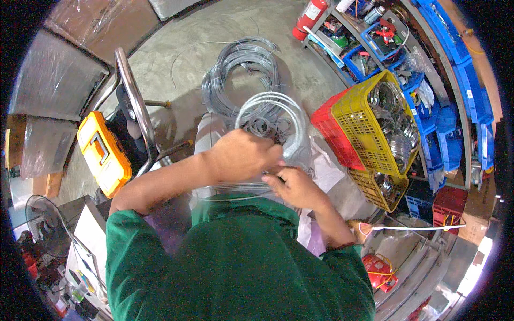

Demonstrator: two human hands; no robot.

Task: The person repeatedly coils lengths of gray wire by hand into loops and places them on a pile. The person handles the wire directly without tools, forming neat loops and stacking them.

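Observation:
My left hand (pixel 249 153) is curled closed, back upward, in front of my chest. Just right of it and a little nearer, my right hand (pixel 296 186) has its fingers pinched together; the two hands almost touch. A small dark bit shows between them, too little to name. Beyond my hands stand pale loops of a wire coil (pixel 293 144), and strands of wire also cross below my wrists. Small rings of wire (pixel 261 126) lie inside those loops. On the floor farther off rests a large grey wire coil (pixel 214 85), tied in places.
Yellow crates (pixel 357 132) filled with wire rings stand at right, next to a red crate (pixel 326 109). Behind them are shelves with blue bins (pixel 448 142) and a fire extinguisher (pixel 310 18). At left, a yellow toolbox (pixel 104 155) sits by a chrome tube frame (pixel 140 107).

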